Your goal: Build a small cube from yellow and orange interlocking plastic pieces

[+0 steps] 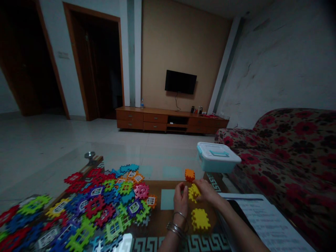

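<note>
My right hand (206,190) is closed on the edge of some yellow interlocking plastic tiles (193,193), which stand tilted above the table. Just left of them is my left hand (181,197), its fingers curled in and thumb up; whatever it may pinch is hidden. A bracelet and a few bangles circle the left wrist. Nearer to me, a yellow block of notched tiles (201,219) lies flat between my forearms. Beyond my hands stands a small orange block (189,175) built of similar notched tiles.
A large pile of coloured notched tiles (105,210), some with window grids, covers the table's left side. A lidded light-blue box (218,156) stands at the far right. Printed papers (267,220) and a dark phone-like object (243,213) lie by my right arm. A floral sofa (283,157) is beyond.
</note>
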A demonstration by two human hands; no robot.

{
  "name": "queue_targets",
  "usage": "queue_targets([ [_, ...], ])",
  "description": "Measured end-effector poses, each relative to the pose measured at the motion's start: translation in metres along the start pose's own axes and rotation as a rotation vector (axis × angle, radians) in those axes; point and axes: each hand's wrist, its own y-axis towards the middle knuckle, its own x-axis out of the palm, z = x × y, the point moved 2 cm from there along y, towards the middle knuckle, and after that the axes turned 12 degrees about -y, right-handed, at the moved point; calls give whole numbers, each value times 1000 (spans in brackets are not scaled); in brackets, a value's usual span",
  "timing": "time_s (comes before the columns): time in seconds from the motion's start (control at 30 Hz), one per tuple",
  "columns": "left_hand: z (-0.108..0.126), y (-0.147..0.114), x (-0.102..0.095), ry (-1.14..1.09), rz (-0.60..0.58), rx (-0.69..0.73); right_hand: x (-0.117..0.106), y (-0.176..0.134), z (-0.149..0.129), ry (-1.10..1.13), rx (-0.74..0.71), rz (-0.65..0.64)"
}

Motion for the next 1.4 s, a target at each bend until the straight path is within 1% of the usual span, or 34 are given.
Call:
queue_targets([
  [0.13, 0, 1, 0, 12, -3, 24, 3, -7, -10, -9, 33, -17],
  [0.27, -1, 1, 0, 18, -10, 30, 5, -8, -17, -15, 40, -21],
  [0.37, -2, 0, 0, 18, -14, 27, 7, -6, -14, -13, 22, -15],
  [0.5, -1, -1, 0, 17, -21, 24, 7, 2, -2, -1, 0, 4],
  [0.63, 0, 0, 0, 10, -21, 16, 8, 12, 6, 33, -65, 29],
  [0.77, -2, 1, 0, -3, -19, 14, 16, 19, 5, 73, -124, 35],
  [0.97, -2, 0, 1, -14, -29, 29, 27, 22, 5, 122, -152, 48],
  [1.2, -1, 0, 1, -6, -45, 43, 28, 25, 4, 126, -185, 50],
  [1.4, 1, -1, 1, 6, -32, 38, 24, 20, -2, 80, -154, 43],
])
